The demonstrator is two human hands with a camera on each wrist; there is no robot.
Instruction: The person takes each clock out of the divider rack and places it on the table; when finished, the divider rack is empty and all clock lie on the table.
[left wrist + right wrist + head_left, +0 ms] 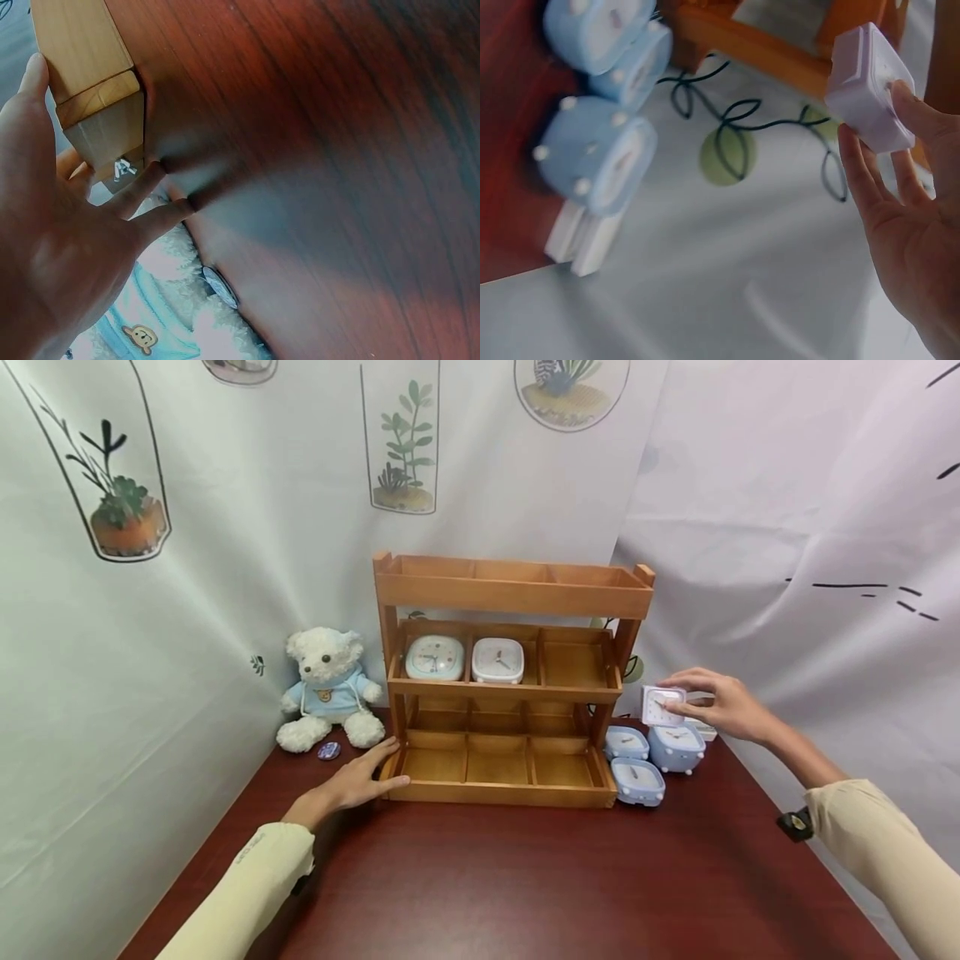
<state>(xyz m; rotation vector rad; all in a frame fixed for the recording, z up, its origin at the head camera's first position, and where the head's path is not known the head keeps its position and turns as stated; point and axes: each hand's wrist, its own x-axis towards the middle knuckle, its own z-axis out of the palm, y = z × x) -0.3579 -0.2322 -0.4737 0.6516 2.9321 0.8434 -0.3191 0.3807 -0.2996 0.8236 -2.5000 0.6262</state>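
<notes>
My right hand (723,703) pinched a lilac clock (660,707) aloft, thumb against its face, probably for a secure grip. My left hand (351,783) lay spread at the wooden shelf's (502,796) left end, likely steadying it. Blue clocks (677,757) sat beside its right end, perhaps for easy reach.

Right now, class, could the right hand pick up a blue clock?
Probably not yet: the right hand is taken up gripping a purple clock, though the blue clocks stand close by.
</notes>
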